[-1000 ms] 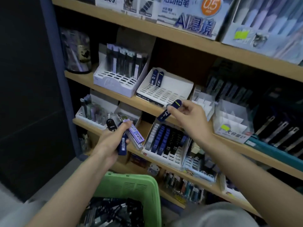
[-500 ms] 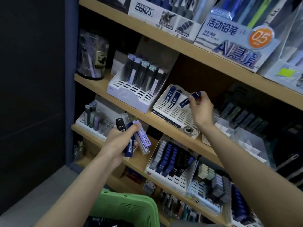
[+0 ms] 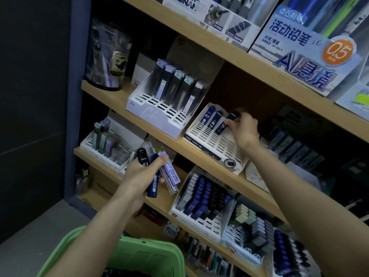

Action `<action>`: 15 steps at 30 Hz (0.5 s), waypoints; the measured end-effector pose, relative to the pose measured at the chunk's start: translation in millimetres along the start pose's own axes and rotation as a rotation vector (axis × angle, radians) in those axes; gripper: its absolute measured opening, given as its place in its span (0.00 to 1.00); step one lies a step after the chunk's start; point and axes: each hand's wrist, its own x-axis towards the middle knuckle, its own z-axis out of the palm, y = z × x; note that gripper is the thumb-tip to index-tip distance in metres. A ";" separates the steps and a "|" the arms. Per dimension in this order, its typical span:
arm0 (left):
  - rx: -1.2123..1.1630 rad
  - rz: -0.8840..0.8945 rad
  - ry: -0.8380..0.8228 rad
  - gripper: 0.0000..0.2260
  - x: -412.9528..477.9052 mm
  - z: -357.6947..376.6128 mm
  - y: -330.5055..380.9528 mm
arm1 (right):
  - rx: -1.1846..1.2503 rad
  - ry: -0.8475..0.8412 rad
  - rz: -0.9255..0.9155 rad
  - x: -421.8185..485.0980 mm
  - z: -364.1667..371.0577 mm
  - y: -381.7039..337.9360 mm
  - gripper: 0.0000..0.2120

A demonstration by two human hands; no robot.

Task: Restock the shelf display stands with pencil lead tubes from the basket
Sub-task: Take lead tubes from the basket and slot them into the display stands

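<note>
Two blue tubes [image 3: 207, 117] stood in the white stand [image 3: 201, 146], the right hand [image 3: 242, 128] pinched a third tube [image 3: 226, 123] just beside them, and the left hand [image 3: 139, 176] gripped several more tubes [image 3: 169, 174], so most slots [image 3: 220, 143] looked left to fill.

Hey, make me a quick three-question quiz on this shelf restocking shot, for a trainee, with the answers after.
1. True or false: the left hand grips a bundle of tubes.
2. Besides the dark blue tube pinched by the right hand, how many other blue tubes stand in the white slotted stand? A one, B two, C five.
3. Fill in: the basket is ___ in colour.
Key: 1 true; 2 B; 3 green.
</note>
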 end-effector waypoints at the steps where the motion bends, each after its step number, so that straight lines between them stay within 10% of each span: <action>1: -0.003 -0.007 -0.007 0.06 0.0 0.4 -0.4 | -0.029 -0.018 -0.012 1.6 -1.9 -0.2 0.05; 15: 0.003 -0.016 -0.031 0.05 1.9 5.4 -3.4 | -0.093 -0.054 -0.033 8.1 -1.6 2.0 0.09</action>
